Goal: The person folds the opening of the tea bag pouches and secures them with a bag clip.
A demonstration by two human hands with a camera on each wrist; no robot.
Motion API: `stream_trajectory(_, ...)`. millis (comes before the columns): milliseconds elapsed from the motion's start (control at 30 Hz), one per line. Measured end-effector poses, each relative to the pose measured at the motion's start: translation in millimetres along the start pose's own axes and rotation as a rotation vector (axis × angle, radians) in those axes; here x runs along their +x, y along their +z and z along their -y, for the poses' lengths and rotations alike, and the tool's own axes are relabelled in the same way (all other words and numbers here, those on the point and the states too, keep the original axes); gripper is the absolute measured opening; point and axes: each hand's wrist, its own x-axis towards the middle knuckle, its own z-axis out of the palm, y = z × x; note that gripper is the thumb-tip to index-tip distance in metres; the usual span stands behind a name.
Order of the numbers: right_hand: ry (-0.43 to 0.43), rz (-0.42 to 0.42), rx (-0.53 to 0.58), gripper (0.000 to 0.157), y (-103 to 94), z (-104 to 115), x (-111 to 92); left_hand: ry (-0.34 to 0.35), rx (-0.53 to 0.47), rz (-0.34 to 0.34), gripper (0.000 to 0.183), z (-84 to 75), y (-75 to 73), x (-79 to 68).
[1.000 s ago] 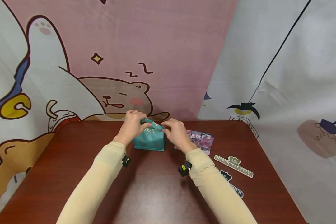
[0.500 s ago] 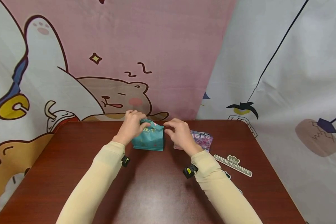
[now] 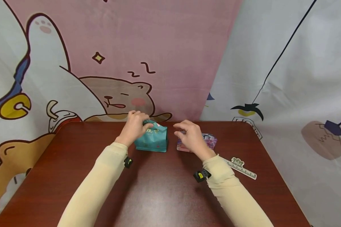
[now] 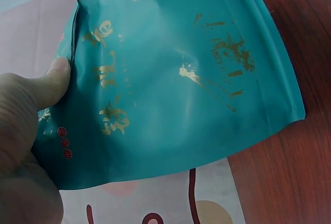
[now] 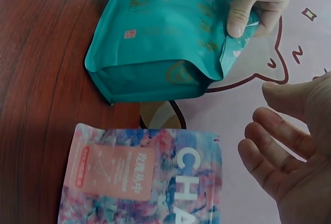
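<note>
A teal pouch bag [image 3: 151, 139] with gold print stands upright near the table's back edge. My left hand [image 3: 134, 127] pinches its folded-over top, the thumb [image 4: 54, 84] pressing on the fold in the left wrist view. To the right of the bag, my right hand [image 3: 191, 135] hovers with loosely bent fingers [image 5: 276, 133] and nothing in them. Behind and below that hand is a pink and purple floral pouch [image 5: 139, 177] with white lettering, partly covered by the hand in the head view.
A cream clip with a keyboard pattern [image 3: 240, 168] lies on the right of the brown table [image 3: 156, 195], partly under the right sleeve [image 3: 230, 186]. A cartoon-printed cloth [image 3: 182, 63] hangs right behind the table's back edge.
My right hand has let go of the bag's fold and moved right, in front of the floral pouch. A second, dark clip is now hidden by the right sleeve. The left hand stays put.
</note>
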Motion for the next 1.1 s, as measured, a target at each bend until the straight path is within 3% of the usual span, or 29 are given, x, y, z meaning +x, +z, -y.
stream_trajectory(633, -0.014, -0.064, -0.016, 0.027, -22.2, -15.0, -21.2, -0.028, -0.023, 0.014, 0.021, -2.6, -5.1, -0.2)
stream_trajectory(800, -0.016, -0.086, -0.032, 0.027, -26.9, -20.0, -26.0, -0.022, -0.030, -0.023, 0.022, -4.0, -7.1, 0.1)
stream_trajectory(1100, 0.033, -0.086, -0.042, 0.027, -36.1, -28.5, -37.9, 0.072, 0.016, -0.132, 0.024, -5.3, -12.6, 0.1)
